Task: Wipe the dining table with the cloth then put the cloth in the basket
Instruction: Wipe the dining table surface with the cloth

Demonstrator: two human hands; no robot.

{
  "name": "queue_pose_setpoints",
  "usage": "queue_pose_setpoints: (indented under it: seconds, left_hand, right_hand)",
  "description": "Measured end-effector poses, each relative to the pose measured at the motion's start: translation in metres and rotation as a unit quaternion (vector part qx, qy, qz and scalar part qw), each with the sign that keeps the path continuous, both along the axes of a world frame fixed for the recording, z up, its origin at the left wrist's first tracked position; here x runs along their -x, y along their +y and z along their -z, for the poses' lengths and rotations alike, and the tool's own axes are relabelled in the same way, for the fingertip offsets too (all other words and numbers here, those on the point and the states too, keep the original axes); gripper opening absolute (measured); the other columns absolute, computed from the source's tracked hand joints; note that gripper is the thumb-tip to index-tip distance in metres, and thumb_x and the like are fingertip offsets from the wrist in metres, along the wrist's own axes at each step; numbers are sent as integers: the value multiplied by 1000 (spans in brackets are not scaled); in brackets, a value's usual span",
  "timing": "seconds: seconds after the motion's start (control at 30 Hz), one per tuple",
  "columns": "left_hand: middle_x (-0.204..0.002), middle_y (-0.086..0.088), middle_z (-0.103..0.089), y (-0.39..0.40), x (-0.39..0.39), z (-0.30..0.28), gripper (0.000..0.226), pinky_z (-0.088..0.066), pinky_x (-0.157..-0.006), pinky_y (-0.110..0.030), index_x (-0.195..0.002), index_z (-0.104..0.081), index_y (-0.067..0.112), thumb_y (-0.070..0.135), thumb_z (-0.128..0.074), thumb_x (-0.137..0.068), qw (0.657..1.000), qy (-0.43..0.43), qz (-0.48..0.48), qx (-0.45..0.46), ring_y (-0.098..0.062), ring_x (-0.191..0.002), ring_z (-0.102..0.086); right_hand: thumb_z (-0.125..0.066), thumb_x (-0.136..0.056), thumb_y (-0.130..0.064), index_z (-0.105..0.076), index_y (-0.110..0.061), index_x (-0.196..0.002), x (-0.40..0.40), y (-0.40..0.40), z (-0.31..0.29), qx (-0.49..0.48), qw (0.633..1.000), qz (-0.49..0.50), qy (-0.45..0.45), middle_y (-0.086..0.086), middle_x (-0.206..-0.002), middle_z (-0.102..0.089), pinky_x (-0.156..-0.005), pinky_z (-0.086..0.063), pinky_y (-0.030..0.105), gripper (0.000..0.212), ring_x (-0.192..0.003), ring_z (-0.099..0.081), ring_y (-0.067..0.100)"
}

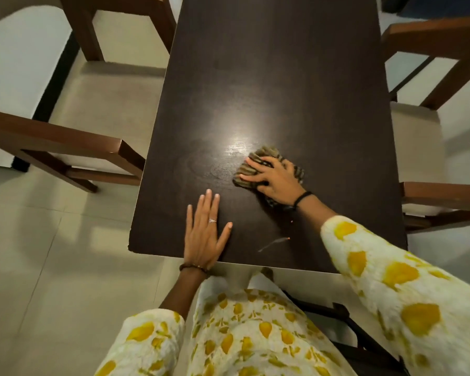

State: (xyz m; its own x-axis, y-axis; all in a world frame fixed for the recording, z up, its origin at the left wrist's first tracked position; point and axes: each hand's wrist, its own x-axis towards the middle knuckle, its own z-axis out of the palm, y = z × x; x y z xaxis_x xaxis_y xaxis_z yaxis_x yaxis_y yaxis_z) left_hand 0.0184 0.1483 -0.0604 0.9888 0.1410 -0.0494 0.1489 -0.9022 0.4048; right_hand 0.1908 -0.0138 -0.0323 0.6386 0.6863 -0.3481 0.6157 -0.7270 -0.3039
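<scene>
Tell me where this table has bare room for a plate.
Bare: the far half of the table, beyond the cloth, between the chairs. Crowded: the near end, where the left hand lies flat and the right hand presses the cloth.

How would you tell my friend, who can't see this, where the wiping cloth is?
Find the long dark dining table in the middle, between wooden chairs. Near its close end two hands lie on it; the cloth is under the right hand, beside the bright shine. It is the only striped, crumpled thing there; the left hand presses bare wood.
</scene>
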Motion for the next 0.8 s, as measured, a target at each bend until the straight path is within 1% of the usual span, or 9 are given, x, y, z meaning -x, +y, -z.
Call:
queue_pose_setpoints:
  seconds: [0.1,0.17,0.23,0.3,0.37,0.5,0.57,0.67,0.8]
  left_hand:
    - [-152,-13,-19,-34,3,6,70,-9,-113,-43,-145,-18,8,56,-17,-94,999,34,-21,-14,-23,-140,-13]
    - [-151,-15,-23,-46,7,13,73,-12,-112,-46,-145,-19,8,59,-15,-93,997,61,-36,-41,-24,-139,-15]
    - [-150,-16,-25,-48,11,20,71,-11,-111,-49,-145,-21,12,59,-13,-92,993,79,-21,-81,-25,-139,-18]
    - [-151,-15,-24,-47,12,21,73,-10,-111,-51,-145,-23,13,61,-14,-91,992,81,-8,-96,-25,-139,-17]
    - [-150,-15,-25,-47,10,19,77,-10,-112,-50,-143,-27,7,62,-15,-90,993,77,-14,-85,-24,-139,-17]
    - [-150,-15,-25,-49,10,17,78,-13,-112,-51,-141,-28,5,63,-19,-90,994,77,-20,-73,-24,-139,-19]
    - [-150,-15,-25,-50,10,16,78,-13,-112,-51,-141,-28,5,63,-19,-90,994,78,-23,-73,-24,-139,-19]
    - [-150,-15,-25,-50,10,15,78,-12,-112,-50,-141,-28,5,62,-20,-90,993,81,-22,-77,-25,-139,-20]
    - [-149,-16,-26,-52,10,14,77,-12,-112,-50,-141,-29,4,62,-19,-90,993,81,-22,-85,-26,-138,-22]
  right_hand:
    - [-50,-90,-23,-42,-46,-134,8,27,2,15,999,-41,-11,-14,-156,-13,-106,-13,55,50,-141,-13,21]
    - [-50,-90,-22,-44,-45,-133,24,16,6,-1,998,-63,-13,-15,-156,-14,-107,-10,57,50,-141,-13,19]
    - [-52,-88,-21,-47,-45,-131,39,-15,10,-33,997,-68,-4,-16,-154,-19,-108,-9,58,49,-141,-16,18]
    - [-51,-86,-22,-52,-45,-126,49,-59,11,-58,997,-49,10,-17,-152,-25,-107,-12,56,47,-140,-22,18]
    - [-48,-80,-25,-56,-46,-121,51,-107,9,-65,998,-15,19,-19,-148,-28,-105,-17,53,47,-137,-29,19]
    - [-47,-78,-26,-56,-49,-117,35,-170,3,-63,996,50,47,-25,-142,-25,-103,-16,48,46,-136,-29,19]
    - [-44,-78,-31,-57,-50,-114,29,-172,3,-70,992,97,46,-26,-141,-27,-101,-16,46,43,-135,-31,19]
    - [-34,-75,-41,-60,-51,-112,33,-145,8,-73,987,141,2,-22,-144,-34,-97,-19,46,46,-131,-35,19]
    - [-50,-82,-26,-56,-50,-119,49,-87,8,-53,995,89,8,-18,-150,-28,-105,-15,54,44,-137,-25,20]
